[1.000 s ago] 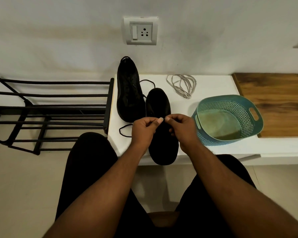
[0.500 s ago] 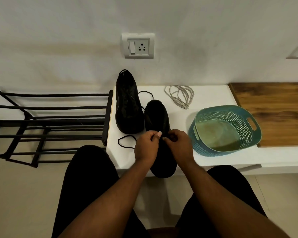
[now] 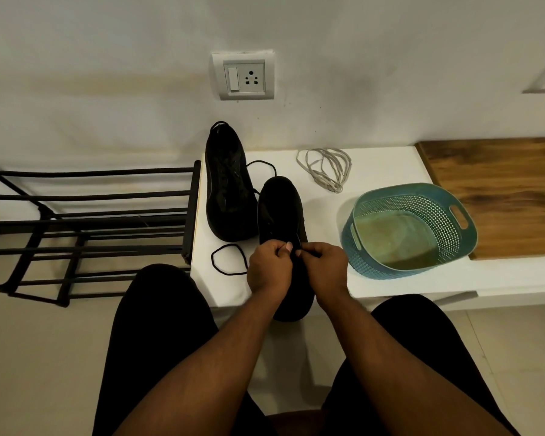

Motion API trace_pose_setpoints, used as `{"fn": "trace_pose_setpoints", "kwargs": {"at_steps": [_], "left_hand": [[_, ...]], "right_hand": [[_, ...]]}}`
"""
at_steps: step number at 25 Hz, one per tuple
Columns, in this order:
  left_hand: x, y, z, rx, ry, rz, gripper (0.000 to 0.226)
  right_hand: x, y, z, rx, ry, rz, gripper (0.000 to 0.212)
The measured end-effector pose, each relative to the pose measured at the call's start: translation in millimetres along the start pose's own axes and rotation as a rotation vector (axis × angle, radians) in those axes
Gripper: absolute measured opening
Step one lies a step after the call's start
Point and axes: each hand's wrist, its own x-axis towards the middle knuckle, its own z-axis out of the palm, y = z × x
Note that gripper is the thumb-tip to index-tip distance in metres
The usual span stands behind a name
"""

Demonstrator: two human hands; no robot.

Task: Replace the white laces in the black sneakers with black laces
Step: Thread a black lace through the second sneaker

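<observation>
Left hand: black lace is pinched in its grip.
Right hand: lace is pinched above near sneaker.
White laces: laid on bench.

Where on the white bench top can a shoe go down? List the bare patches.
Bare white bench top lies between the white laces and the wooden board, and along the front edge below the teal basket. The left end is crowded: both sneakers, black lace, both hands.
</observation>
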Motion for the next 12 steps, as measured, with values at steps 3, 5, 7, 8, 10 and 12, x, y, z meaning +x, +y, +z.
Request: {"fn": "trace_pose_setpoints", "kwargs": {"at_steps": [3, 5, 7, 8, 10, 12], "left_hand": [[-0.1, -0.3, 2.5, -0.082, 0.001, -0.066, 0.019], [1.7, 0.4, 4.3, -0.102, -0.002, -0.09, 0.02], [2.0, 0.6, 6.7, -0.118, -0.002, -0.101, 0.021], [1.4, 0.3, 7.8, -0.13, -0.004, -0.106, 0.021], [0.4, -1.2, 9.5, -0.156, -0.009, -0.11, 0.02], [-0.8, -1.6, 10.1, -0.214, -0.001, -0.129, 0.018]], "right_hand": [[-0.4, 3.0, 0.9, 0.085, -0.023, 0.048, 0.016], [-0.4, 3.9, 0.4, 0.125, -0.032, 0.07, 0.016], [0.8, 3.3, -0.6, 0.132, -0.04, 0.073, 0.016], [1.2, 2.9, -0.9, 0.127, -0.044, 0.068, 0.016], [1.3, 2.1, -0.8, 0.118, -0.045, 0.061, 0.016], [0.2, 1.7, -0.2, 0.113, -0.038, 0.056, 0.016]]}}
